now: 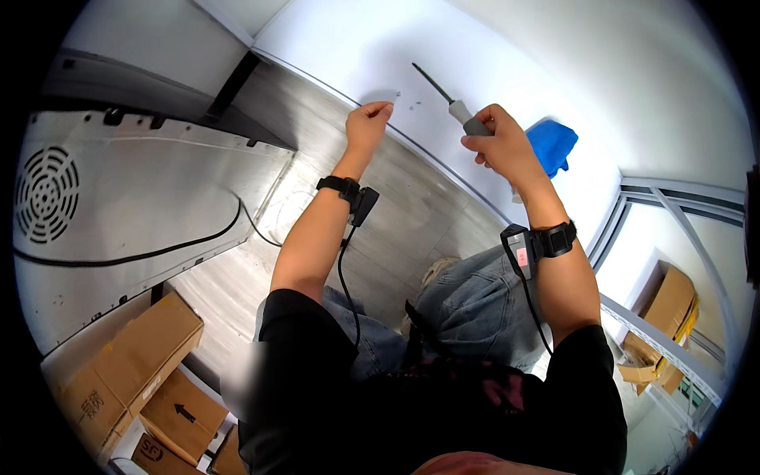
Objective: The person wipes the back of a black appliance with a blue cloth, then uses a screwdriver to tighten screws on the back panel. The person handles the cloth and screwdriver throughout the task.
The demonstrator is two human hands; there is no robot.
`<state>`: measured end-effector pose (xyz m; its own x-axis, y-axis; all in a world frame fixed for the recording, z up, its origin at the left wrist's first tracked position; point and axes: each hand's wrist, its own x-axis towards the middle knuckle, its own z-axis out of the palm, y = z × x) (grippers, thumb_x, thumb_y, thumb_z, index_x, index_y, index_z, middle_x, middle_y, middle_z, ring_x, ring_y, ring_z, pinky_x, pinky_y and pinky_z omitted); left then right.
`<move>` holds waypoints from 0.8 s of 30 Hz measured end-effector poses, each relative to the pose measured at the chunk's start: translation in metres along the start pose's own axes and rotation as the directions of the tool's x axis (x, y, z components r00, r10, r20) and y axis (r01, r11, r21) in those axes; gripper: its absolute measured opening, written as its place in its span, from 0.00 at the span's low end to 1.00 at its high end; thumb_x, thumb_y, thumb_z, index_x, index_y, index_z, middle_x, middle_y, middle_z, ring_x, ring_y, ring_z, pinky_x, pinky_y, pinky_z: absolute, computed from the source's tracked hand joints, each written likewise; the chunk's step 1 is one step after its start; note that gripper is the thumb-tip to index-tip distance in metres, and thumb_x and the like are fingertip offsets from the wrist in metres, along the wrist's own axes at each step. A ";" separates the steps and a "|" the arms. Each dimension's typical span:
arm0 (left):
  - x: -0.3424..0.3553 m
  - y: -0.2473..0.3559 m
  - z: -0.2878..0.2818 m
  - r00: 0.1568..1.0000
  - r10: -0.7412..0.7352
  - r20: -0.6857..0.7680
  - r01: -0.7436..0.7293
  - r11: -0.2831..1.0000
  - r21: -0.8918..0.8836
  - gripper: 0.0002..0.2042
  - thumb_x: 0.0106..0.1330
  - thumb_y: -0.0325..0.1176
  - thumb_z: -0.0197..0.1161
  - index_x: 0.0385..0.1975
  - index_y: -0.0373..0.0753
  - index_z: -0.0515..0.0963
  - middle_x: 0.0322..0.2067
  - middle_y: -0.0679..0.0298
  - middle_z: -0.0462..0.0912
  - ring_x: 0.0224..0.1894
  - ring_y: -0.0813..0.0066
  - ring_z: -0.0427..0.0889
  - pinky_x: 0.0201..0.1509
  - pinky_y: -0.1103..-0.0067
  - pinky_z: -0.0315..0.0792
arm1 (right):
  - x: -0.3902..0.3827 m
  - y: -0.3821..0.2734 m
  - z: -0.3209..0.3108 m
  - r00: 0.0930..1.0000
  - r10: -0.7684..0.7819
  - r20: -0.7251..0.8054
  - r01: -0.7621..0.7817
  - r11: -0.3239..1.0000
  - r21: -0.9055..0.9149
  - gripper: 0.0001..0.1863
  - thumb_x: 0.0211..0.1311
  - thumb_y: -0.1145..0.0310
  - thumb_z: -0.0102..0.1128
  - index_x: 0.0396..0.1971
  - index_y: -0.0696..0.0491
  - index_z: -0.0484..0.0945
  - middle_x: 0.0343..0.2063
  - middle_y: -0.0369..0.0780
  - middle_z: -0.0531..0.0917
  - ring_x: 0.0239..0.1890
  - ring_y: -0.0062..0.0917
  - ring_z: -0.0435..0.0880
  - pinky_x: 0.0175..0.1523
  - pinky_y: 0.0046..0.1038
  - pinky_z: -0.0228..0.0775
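My right hand (503, 142) is wrapped round the grey handle of a screwdriver (457, 110), whose dark shaft points up and to the left over the white tabletop (324, 39). At the table's near edge my left hand (370, 128) is closed in a pinch; what its fingertips hold, if anything, is too small to make out. Just right of those fingertips lie a few small screw-like bits (412, 105) on the white surface. Behind my right wrist a crumpled blue cloth or bag (552, 145) rests on the table.
A metal cabinet panel with a round vent (47, 194) stands at the left, a black cable (142, 261) running across it. Cardboard boxes (134, 356) are stacked at lower left. A white metal frame shelf (665, 336) with an opened carton (669, 305) is at right.
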<state>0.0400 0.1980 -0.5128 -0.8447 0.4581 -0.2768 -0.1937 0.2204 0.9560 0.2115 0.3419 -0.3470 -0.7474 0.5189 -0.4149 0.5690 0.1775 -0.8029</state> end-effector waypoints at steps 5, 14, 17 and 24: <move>0.003 -0.034 0.041 0.933 0.360 0.005 -0.329 0.848 0.415 0.08 0.58 0.35 0.65 0.33 0.41 0.85 0.24 0.63 0.80 0.26 0.73 0.76 0.32 0.76 0.70 | 0.007 0.009 -0.011 0.998 0.034 -0.044 -0.031 0.998 0.062 0.19 0.49 0.69 0.66 0.39 0.60 0.69 0.32 0.43 0.77 0.26 0.22 0.77 0.30 0.23 0.71; 0.002 -0.048 0.059 0.832 0.550 0.077 -0.461 0.607 0.647 0.08 0.56 0.35 0.65 0.35 0.45 0.85 0.18 0.65 0.73 0.28 0.66 0.73 0.32 0.73 0.69 | 0.009 0.015 -0.017 0.999 -0.002 -0.040 0.005 0.997 0.078 0.21 0.49 0.70 0.66 0.41 0.61 0.69 0.31 0.43 0.78 0.25 0.22 0.78 0.29 0.22 0.71; -0.001 -0.047 0.056 0.846 0.526 0.086 -0.465 0.649 0.603 0.09 0.56 0.34 0.65 0.37 0.44 0.84 0.18 0.64 0.73 0.28 0.67 0.73 0.32 0.74 0.69 | 0.009 0.011 -0.014 0.999 -0.016 -0.035 0.019 0.997 0.080 0.22 0.49 0.70 0.66 0.42 0.61 0.69 0.31 0.44 0.78 0.25 0.22 0.78 0.29 0.23 0.71; -0.030 -0.008 0.020 0.906 0.421 0.048 -0.420 0.878 0.231 0.08 0.60 0.29 0.64 0.38 0.39 0.83 0.23 0.66 0.78 0.26 0.79 0.73 0.30 0.82 0.68 | 0.003 -0.023 0.007 0.986 -0.161 0.035 0.152 0.973 0.171 0.21 0.49 0.71 0.66 0.42 0.60 0.69 0.30 0.43 0.79 0.25 0.21 0.78 0.28 0.22 0.70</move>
<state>0.0770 0.1992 -0.5143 -0.8229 0.5489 0.1472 0.3001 0.1997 0.9328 0.1935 0.3335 -0.3329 -0.8407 0.4539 -0.2954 0.3815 0.1093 -0.9179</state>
